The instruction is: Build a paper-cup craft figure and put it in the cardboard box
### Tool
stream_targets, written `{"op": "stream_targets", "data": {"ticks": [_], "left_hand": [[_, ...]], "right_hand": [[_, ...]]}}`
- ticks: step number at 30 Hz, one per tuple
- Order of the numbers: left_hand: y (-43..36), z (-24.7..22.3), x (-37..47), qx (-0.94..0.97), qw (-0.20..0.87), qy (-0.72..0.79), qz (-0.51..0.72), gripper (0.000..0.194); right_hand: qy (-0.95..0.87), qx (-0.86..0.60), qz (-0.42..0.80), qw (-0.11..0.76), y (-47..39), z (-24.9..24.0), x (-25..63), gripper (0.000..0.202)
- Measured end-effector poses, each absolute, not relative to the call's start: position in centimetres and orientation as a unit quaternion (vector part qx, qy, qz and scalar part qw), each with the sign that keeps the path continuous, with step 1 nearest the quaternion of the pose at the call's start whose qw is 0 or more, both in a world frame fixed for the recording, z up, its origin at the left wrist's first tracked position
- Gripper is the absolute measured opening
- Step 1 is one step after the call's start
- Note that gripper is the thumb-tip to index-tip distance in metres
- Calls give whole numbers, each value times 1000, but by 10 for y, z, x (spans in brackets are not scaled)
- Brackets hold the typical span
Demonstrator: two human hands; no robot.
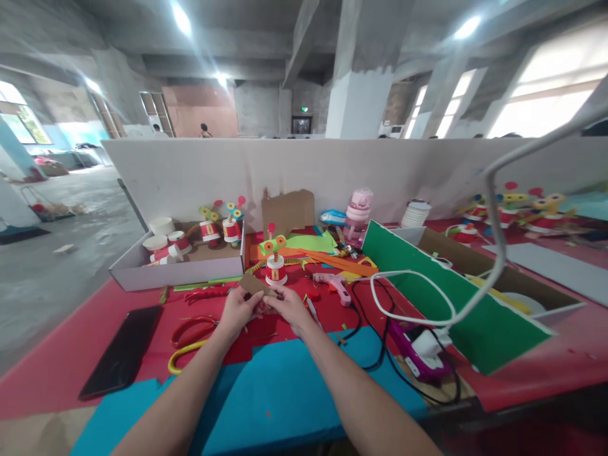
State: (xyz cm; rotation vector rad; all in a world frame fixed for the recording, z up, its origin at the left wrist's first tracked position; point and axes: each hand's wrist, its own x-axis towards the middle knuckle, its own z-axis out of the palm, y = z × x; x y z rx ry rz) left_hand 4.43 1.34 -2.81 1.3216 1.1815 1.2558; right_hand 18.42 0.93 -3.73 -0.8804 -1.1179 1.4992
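Note:
A small piece of brown cardboard is held between my two hands above the red table covering. My left hand pinches its lower left part. My right hand grips the right end, with the fingertips of both hands nearly meeting. Just behind the cardboard stands a paper-cup robot figure with a green head, orange eyes, coiled paper arms and a red ball on top. To the right of my right hand lies a pink glue gun. Red-handled scissors lie by my left forearm.
A white box with paper cups and two finished figures stands at left. A black phone lies in front of it. At right are a green-sided box, a white cable and a purple power strip. Blue sheets cover the front edge.

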Motion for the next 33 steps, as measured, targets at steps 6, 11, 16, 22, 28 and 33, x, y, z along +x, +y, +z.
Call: {"op": "stream_targets", "data": {"ticks": [6, 11, 16, 22, 28, 33], "left_hand": [[10, -23, 41, 489, 554, 453, 498, 35], [12, -23, 37, 474, 565, 441, 511, 34], [17, -27, 39, 490, 534, 448, 524, 31], [1, -25, 49, 711, 228, 482, 457, 9], [5, -24, 48, 648, 288, 504, 493, 13], [12, -22, 39, 461, 550, 475, 510, 34]], "right_hand": [[-492, -350, 611, 512, 11, -39, 187, 29], [-509, -358, 601, 501, 11, -42, 186, 24], [-491, -368, 597, 517, 11, -44, 182, 22], [-461, -411, 575, 536, 9, -48, 180, 22], [-469, -391, 594, 523, 10, -45, 183, 25], [-465, -350, 634, 509, 10, -40, 183, 32]]}}
